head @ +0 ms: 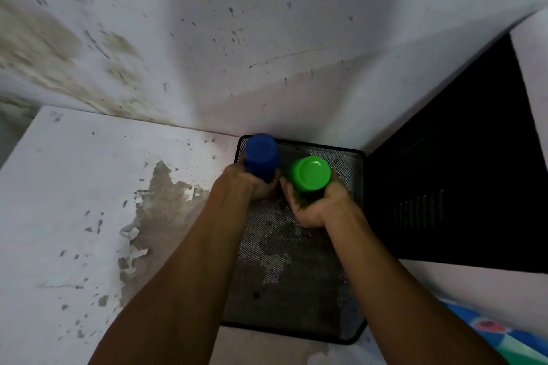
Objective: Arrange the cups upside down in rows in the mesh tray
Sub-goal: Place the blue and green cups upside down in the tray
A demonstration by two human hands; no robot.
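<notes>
A black mesh tray (296, 275) lies on a white surface against the wall. My left hand (255, 184) grips a blue cup (261, 155) upside down, base facing up, over the tray's far left corner. My right hand (320, 201) grips a green cup (310, 173) the same way, just right of the blue one, near the tray's far edge. I cannot tell whether the cup rims touch the mesh; my fingers hide them. The near part of the tray holds no cups.
The white surface (89, 201) left of the tray has peeled, stained paint. A stained wall (237, 38) rises right behind the tray. A black panel (459, 187) stands at the tray's right side. Colourful cloth (504, 335) shows at the bottom right.
</notes>
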